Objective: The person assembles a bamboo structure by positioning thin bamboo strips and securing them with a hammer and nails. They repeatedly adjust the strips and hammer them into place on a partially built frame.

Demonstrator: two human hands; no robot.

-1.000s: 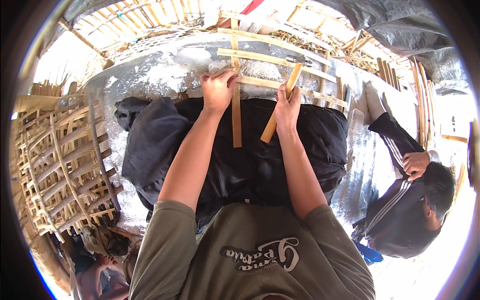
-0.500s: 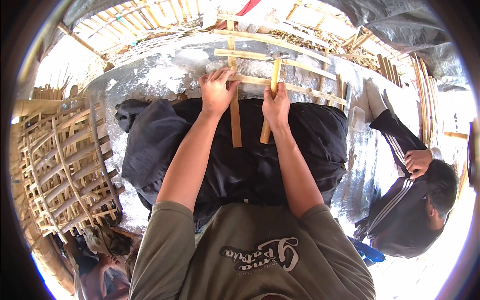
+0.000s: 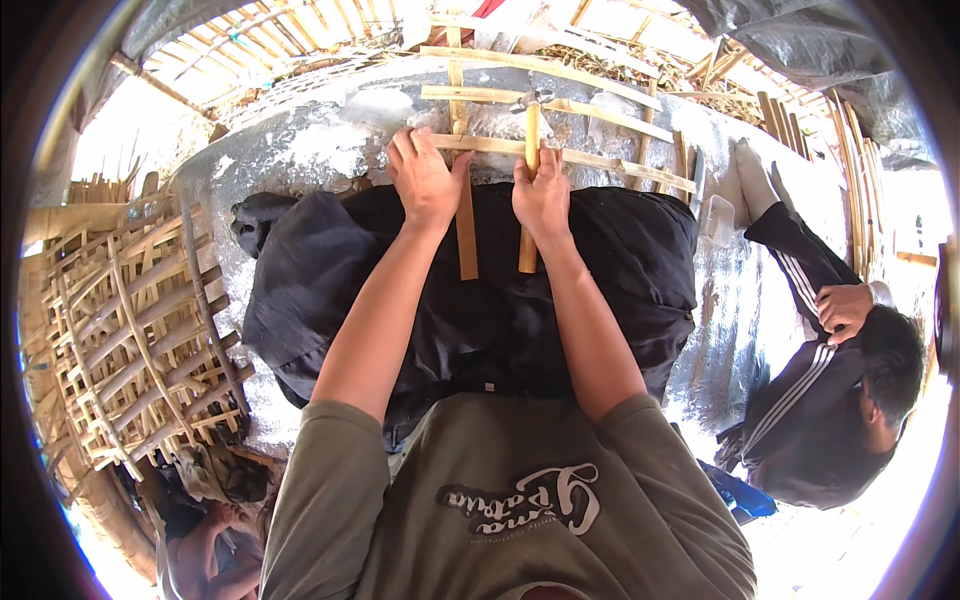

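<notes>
A lattice of pale bamboo slats (image 3: 590, 110) extends from over my lap, away from me. My left hand (image 3: 425, 185) grips the left end of its nearest cross slat (image 3: 485, 144), fingers bent over it. The thumb is beside an upright slat (image 3: 467, 235), whose near end lies over the dark cloth on my lap. My right hand (image 3: 543, 200) is closed around the wooden handle of a hammer (image 3: 532, 135). The hammer's metal head is at the far end, close to the second cross slat. The handle's lower end sticks out below my hand.
Black cloth (image 3: 470, 340) covers my lap. Silvery sheeting (image 3: 300, 150) lies beyond it. A woven bamboo panel (image 3: 140, 330) stands at left. At right sits a person (image 3: 830, 400) in dark striped clothes; another person (image 3: 215, 540) is at lower left.
The lattice and both hands have moved slightly away from me and left. My left fingers have shifted left from the slat crossing. The hammer stays in my right hand, now more upright.
</notes>
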